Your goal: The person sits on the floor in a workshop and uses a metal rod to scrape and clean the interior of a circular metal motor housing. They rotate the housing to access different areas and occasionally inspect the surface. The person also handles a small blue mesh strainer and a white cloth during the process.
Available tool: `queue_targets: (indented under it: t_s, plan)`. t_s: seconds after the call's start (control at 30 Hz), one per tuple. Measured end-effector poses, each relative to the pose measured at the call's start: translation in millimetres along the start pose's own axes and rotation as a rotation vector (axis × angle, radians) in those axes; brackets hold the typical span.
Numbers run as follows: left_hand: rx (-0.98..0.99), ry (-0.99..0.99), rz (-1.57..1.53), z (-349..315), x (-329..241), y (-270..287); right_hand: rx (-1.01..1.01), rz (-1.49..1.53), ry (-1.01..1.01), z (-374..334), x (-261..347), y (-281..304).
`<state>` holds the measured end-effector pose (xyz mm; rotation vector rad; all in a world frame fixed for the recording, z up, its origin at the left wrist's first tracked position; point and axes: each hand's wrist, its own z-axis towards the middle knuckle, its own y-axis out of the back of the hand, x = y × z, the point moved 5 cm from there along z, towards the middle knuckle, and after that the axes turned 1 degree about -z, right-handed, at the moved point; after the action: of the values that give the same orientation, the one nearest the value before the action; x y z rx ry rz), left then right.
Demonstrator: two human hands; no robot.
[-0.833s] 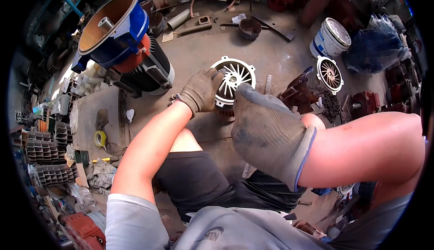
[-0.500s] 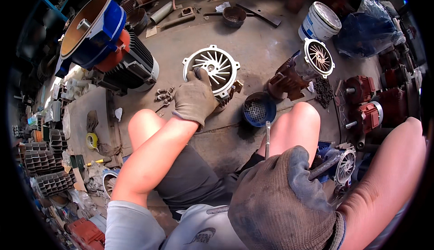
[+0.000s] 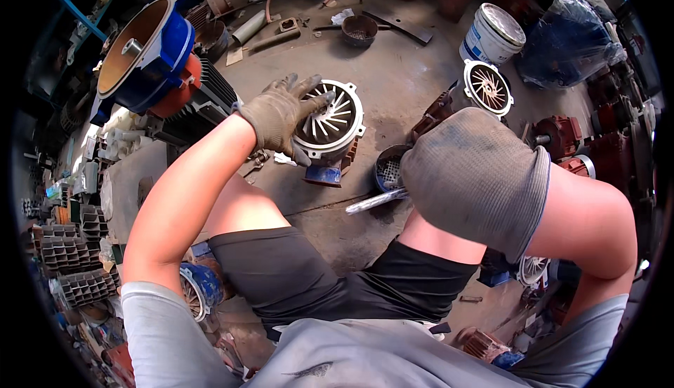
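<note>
My left hand [image 3: 288,111], in a grey-brown work glove, has its fingers spread over the left rim of a round white end cover with radial fins [image 3: 330,118]. The cover sits on an upright electric motor with a blue-and-rust base [image 3: 326,174]. My right hand [image 3: 470,177], also gloved, is closed above my right knee, its back hiding the fingers. From it a shiny metal shaft, part of a T-handle wrench [image 3: 375,202], points left in front of a blue perforated bowl [image 3: 390,167]. The wrench's crossbar is hidden.
A second finned motor [image 3: 488,88] stands behind my right hand. To the left is a large blue, red and black motor [image 3: 151,58]. A white bucket [image 3: 493,30] and a plastic-wrapped blue object [image 3: 572,41] stand far right. A dark pan [image 3: 359,30] lies at the back.
My left hand has shifted left on the cover and spread its fingers. My right hand has moved up and forward with the wrench, whose shaft has swung to point left.
</note>
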<state>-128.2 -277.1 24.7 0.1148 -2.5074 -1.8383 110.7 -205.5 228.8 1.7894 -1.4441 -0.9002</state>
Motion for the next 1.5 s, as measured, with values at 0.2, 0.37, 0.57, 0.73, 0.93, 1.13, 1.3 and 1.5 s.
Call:
queue_targets:
  t_s: [0.2, 0.37, 0.57, 0.73, 0.93, 1.13, 1.3, 1.5]
  plan:
    - [-0.119, 0.076, -0.115, -35, 22, -37, -0.058, 0.029, -0.018, 42, -38, -48]
    - [-0.155, 0.128, -0.18, -32, 17, -38, -0.103, 0.021, -0.006, 55, -38, -71]
    - [-0.029, 0.443, -0.191, -19, -21, -33, -0.267, -0.088, 0.034, 64, -33, -98]
    - [0.027, 0.828, -0.306, -28, -60, -24, -0.355, -0.167, 0.028, 63, -37, -113]
    - [0.016, 1.031, -0.361, -22, -63, -21, -0.412, -0.22, 0.042, 67, -36, -109]
    - [0.156, 0.93, -0.363, -31, -59, -19, -0.359, -0.233, 0.02, 75, -34, -99]
    - [-0.025, 0.916, -0.35, -39, -61, -37, -0.384, -0.269, 0.06, 77, -31, -90]
    - [-0.025, 0.924, -0.396, -41, -62, -33, -0.362, -0.267, 0.055, 80, -30, -66]
